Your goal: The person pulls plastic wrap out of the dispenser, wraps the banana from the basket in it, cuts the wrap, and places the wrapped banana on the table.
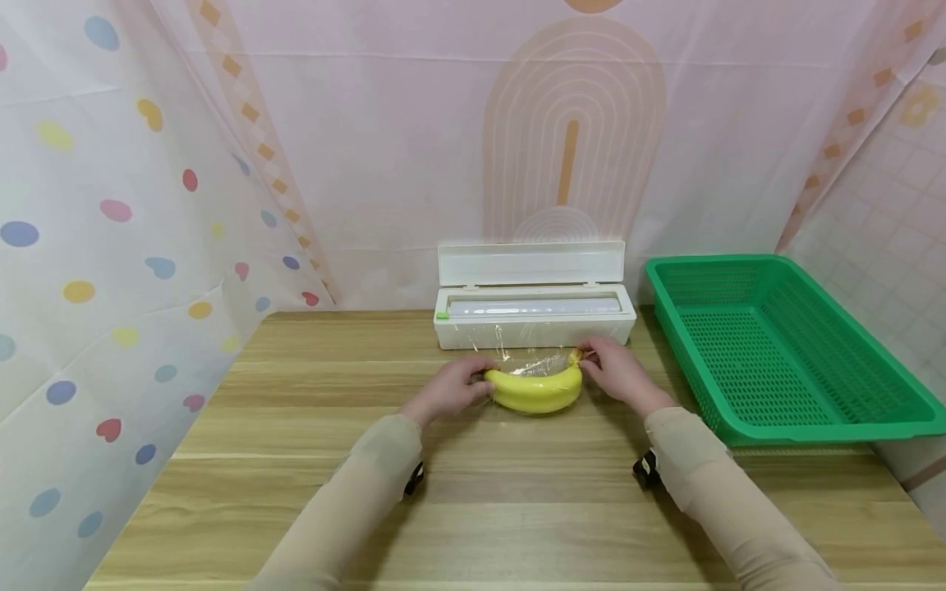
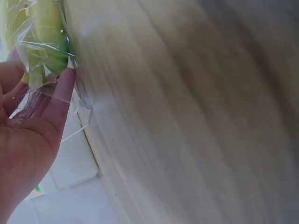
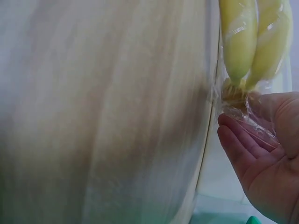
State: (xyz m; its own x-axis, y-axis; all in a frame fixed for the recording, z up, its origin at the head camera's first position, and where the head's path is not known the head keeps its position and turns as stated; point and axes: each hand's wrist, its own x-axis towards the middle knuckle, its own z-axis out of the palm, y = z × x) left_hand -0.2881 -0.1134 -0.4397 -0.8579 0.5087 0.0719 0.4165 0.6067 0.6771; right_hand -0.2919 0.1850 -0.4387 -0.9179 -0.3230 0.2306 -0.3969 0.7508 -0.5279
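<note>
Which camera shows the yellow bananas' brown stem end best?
The right wrist camera: there the brown stem end of the yellow bananas looks large, through clear plastic film, beside the right hand. The head camera shows it, but small, beside that hand. The left wrist camera misses it, showing the bananas' opposite tips.

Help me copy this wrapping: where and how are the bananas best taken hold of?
Probably pinched at both ends, from left and right: the curved bananas lie crosswise, tips toward the left hand, joined stem toward the right hand, leaving the thick middle free.
</note>
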